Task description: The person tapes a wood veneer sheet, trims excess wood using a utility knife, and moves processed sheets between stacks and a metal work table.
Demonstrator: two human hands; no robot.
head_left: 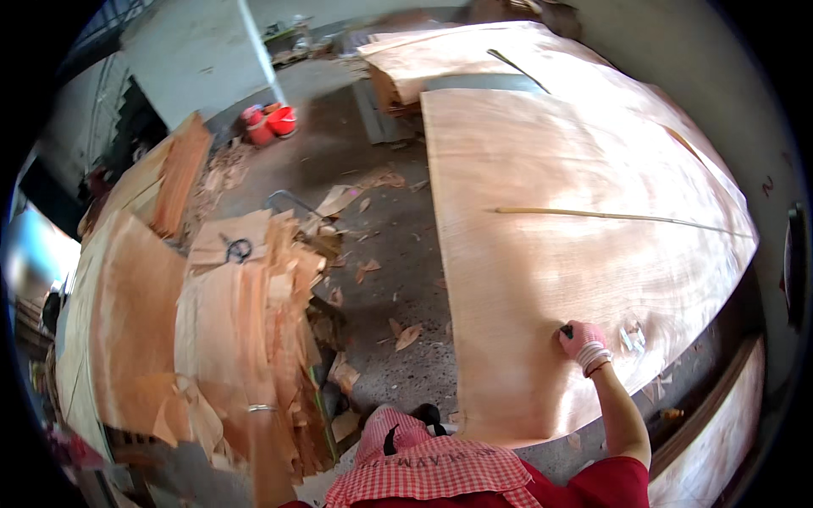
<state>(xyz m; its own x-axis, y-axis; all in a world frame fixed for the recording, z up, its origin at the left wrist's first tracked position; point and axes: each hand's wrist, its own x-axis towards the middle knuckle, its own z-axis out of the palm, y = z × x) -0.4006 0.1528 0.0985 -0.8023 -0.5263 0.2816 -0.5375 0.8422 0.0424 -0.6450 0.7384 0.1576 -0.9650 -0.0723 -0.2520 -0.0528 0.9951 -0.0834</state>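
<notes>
My right hand (584, 345), in a pink and white knit glove, is closed on the near part of a broad wood veneer sheet (517, 279). A small dark bit shows at its fingers; I cannot make out what it is. Beside this hand lies a small clear, shiny scrap (632, 336). My left forearm (269, 461) seems to reach over the left veneer stack (216, 313), with a silver band (262, 408) at the wrist. The left hand's fingers blend into the wood and cannot be made out. A long thin stick (593, 214) lies across the broad sheet.
A dark strip (518, 70) rests on the far sheets. Black cord (240, 250) sits on the left stack. Red buckets (275, 123) stand near a white pillar. Veneer scraps (408, 337) litter the floor between the stacks. More boards (711, 432) lean at the lower right.
</notes>
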